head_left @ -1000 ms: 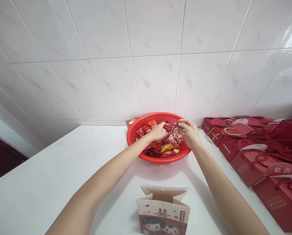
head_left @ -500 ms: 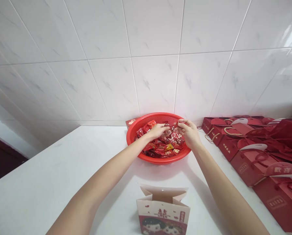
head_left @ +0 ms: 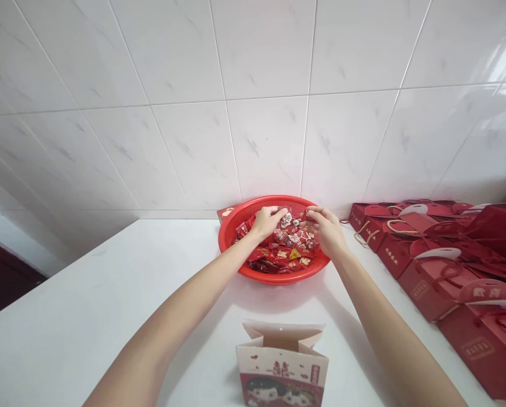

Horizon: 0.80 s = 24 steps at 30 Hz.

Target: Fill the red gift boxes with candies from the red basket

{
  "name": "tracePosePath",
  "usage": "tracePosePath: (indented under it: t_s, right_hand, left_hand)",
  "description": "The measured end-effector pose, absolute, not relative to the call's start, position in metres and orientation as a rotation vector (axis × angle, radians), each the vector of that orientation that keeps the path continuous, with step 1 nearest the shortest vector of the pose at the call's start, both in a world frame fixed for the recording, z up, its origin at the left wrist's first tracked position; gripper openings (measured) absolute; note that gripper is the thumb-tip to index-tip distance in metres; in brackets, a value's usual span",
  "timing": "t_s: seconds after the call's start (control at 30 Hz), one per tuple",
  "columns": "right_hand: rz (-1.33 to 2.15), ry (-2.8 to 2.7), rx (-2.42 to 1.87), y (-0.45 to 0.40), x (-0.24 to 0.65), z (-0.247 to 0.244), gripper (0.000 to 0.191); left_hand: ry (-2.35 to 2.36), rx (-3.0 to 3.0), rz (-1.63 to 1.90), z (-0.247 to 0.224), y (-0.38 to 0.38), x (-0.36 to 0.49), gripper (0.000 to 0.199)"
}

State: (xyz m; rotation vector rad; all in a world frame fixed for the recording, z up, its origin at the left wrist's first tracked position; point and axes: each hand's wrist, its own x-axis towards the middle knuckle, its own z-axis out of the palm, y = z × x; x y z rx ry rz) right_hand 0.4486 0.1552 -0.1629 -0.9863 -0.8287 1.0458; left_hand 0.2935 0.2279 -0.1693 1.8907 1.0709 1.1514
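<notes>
A round red plastic basket (head_left: 274,278) with a perforated wall holds many wrapped candies (head_left: 280,253), mostly red with some white and yellow print. My left hand (head_left: 266,221) is over the basket's far left part, its fingers bent downward and its thumb pointing right; whatever its fingers hold is hidden. At the right rim, my right hand (head_left: 327,229) has its fingers curled inward, with a small red wrapped candy (head_left: 306,216) at the fingertips. Nearer to me stands a white and red paper gift box (head_left: 282,367), open at the top, printed with two cartoon figures.
Rows of dark red gift boxes (head_left: 431,282) with rope handles fill the right side of the white table (head_left: 151,271). A flat red printed box (head_left: 226,212) shows partly behind the basket. The tiled wall (head_left: 265,141) rises directly behind.
My left hand has drawn back slightly to the left and up, its fingers more curled, uncovering white-printed candies. My right hand has stayed nearly in place. The basket and paper box have not moved.
</notes>
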Motion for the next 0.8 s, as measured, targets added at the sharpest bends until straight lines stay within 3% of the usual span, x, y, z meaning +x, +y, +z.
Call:
tracePosePath:
  t_s: [0.33, 0.53, 0.67, 0.8]
  right_hand:
    - [1.044, -0.921, -1.061, 0.153, 0.446, -0.164, 0.027]
    - [0.964, -0.844, -1.011, 0.159, 0.450, -0.171, 0.039]
    - [0.917, -0.792, -0.963, 0.164, 0.452, -0.174, 0.037]
    - [0.947, -0.793, -0.942, 0.164, 0.452, -0.173, 0.037]
  left_hand:
    - [0.621, 1.782, 0.944, -0.168, 0.219, 0.297, 0.034]
    - [0.742, 1.943, 0.826, -0.173, 0.223, 0.299, 0.025]
    - [0.762, 2.289, 0.507, -0.180, 0.219, 0.305, 0.016]
    - [0.597, 2.675, -0.038, -0.183, 0.208, 0.318, 0.038]
